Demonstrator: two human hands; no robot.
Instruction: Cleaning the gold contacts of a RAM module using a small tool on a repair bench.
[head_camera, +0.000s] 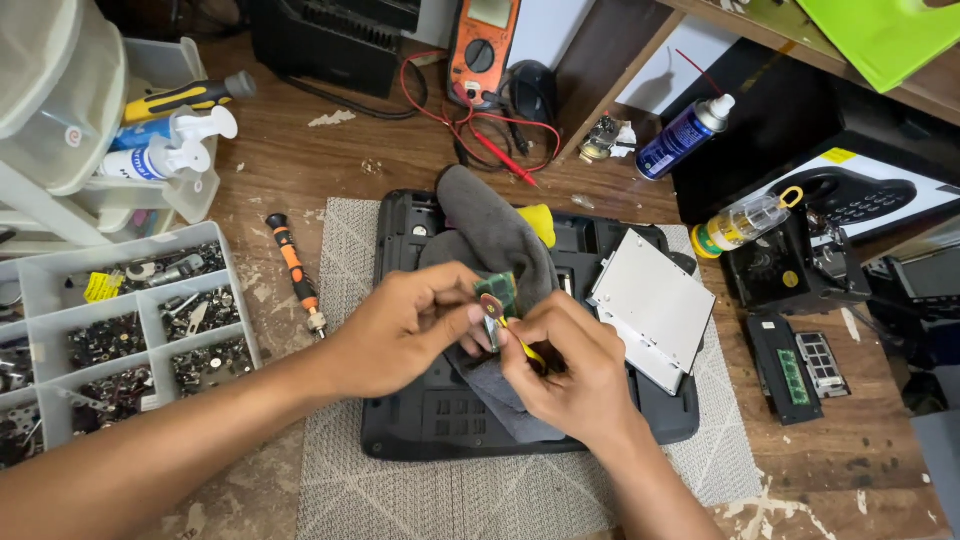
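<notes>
Your left hand comes in from the lower left, forearm laid across the grey woven mat, its fingers pinched together on a small green circuit board held upright. Your right hand rises from the bottom edge, wrist bent inward, its fingers closed tight on a thin yellow-handled tool whose tip meets the lower edge of the board. The two hands touch at the fingertips.

The board sits just above a dark grey cloth draped over an overturned black laptop, which lies on the mat on the wooden counter. A silver flat drive rests on the laptop's right side. Left of your left hand lies an orange-and-black screwdriver, and beyond it a clear compartment tray of screws. Near the counter's far edge are an orange multimeter with red leads and a blue spray can.
</notes>
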